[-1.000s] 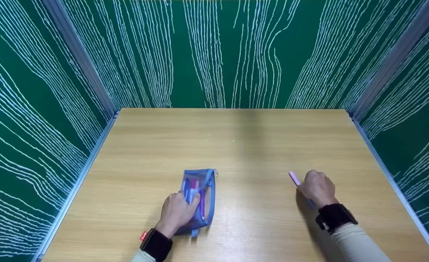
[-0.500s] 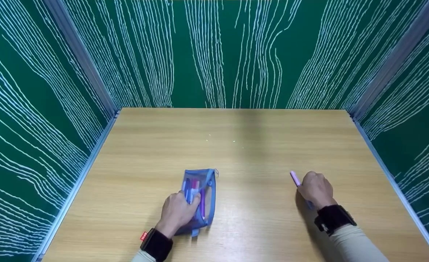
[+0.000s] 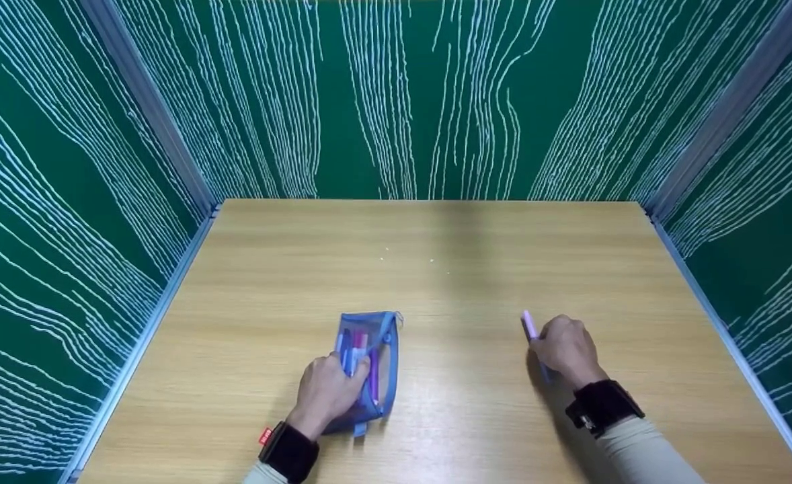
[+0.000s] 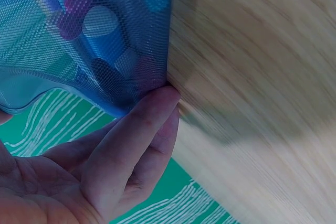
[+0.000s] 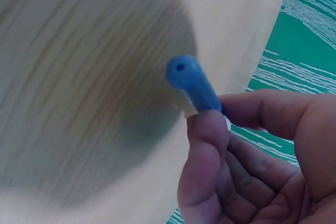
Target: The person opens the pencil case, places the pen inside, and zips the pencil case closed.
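Observation:
On the table's near left lies a blue mesh pencil case [image 3: 386,396], its top side gaping, with several pens [image 3: 373,376] inside in blue, pink and purple. My left hand [image 3: 329,393] grips its left side, thumb toward the opening. Through the mesh in the left wrist view, blue and pink pens [image 4: 107,40] show. Farther right, my right hand [image 3: 569,349] pinches a pen [image 3: 529,324] between thumb and fingers, just above the table. Its far end is pink; in the right wrist view its near end is blue [image 5: 191,80]. The pen's middle is hidden by the fingers.
The wooden table [image 3: 463,296] is bounded by green walls [image 3: 423,101] with white wavy lines and by metal frame edges [image 3: 144,316]. A few tiny white specks [image 3: 431,260] lie toward the table's middle.
My right hand, still pinching the pen, has shifted slightly left toward the pencil case. My left hand and the case have stayed put.

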Motion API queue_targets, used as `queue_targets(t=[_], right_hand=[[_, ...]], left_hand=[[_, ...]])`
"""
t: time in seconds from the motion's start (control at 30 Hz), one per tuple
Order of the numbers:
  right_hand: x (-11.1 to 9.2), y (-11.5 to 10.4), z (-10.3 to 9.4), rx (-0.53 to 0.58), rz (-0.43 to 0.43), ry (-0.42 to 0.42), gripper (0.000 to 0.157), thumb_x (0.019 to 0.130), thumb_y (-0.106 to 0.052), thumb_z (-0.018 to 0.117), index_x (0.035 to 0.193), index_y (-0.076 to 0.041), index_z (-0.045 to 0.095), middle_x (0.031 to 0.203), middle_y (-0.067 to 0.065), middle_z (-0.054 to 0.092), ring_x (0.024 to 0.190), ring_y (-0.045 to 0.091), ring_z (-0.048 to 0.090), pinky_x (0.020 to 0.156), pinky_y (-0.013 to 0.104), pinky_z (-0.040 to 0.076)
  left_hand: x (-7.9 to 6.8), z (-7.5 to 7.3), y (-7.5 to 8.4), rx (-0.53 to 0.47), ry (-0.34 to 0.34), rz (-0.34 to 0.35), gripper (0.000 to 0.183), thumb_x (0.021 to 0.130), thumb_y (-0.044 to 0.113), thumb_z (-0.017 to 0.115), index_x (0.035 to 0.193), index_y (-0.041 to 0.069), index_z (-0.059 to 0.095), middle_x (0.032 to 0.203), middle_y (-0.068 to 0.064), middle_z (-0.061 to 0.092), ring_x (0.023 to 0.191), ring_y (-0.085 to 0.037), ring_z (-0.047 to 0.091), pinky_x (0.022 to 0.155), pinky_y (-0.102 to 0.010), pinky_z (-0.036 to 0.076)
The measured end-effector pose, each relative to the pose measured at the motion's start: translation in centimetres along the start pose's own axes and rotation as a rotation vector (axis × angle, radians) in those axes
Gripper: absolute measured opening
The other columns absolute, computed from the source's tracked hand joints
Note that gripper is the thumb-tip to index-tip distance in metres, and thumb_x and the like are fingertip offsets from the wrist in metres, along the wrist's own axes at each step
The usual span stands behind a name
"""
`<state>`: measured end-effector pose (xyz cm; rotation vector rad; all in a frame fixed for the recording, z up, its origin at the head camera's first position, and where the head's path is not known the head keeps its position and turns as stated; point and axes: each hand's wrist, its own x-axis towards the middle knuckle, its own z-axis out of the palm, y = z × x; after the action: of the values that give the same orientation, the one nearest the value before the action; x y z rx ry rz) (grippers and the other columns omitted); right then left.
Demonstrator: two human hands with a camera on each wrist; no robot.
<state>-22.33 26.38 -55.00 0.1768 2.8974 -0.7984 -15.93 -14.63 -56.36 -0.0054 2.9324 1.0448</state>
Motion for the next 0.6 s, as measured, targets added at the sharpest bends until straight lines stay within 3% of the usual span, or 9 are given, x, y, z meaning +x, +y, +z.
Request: queue_targets(t=[0.23, 0.6], right_hand=[[-0.2, -1.7, 0.7, 0.097, 0.035, -0.032, 0.017, 0.087, -0.011, 0.072, 0.095, 0.003, 0.078, 0.073, 0.009, 0.070, 0.057, 0.017, 0.064, 0.050, 0.030, 0.053], [-0.6, -4.1, 2.3, 0.149, -0.020, -0.011, 0.012, 0.087, -0.014, 0.077, 0.085, -0.002, 0.079, 0.067, 0.003, 0.070, 0.052, 0.014, 0.061, 0.047, 0.028, 0.050]], left_hand=[[0.1, 0.1, -0.1, 0.040, 0.040, 0.034, 0.042, 0.099, 0.047, 0.059, 0.075, 0.013, 0.056, 0.062, 0.003, 0.054, 0.050, -0.010, 0.050, 0.049, -0.029, 0.041], [0.0, 0.0, -0.1, 0.016, 0.018, 0.027, 0.041, 0.100, 0.047, 0.058, 0.077, 0.014, 0.057, 0.063, 0.004, 0.055, 0.050, -0.010, 0.050, 0.048, -0.029, 0.042]])
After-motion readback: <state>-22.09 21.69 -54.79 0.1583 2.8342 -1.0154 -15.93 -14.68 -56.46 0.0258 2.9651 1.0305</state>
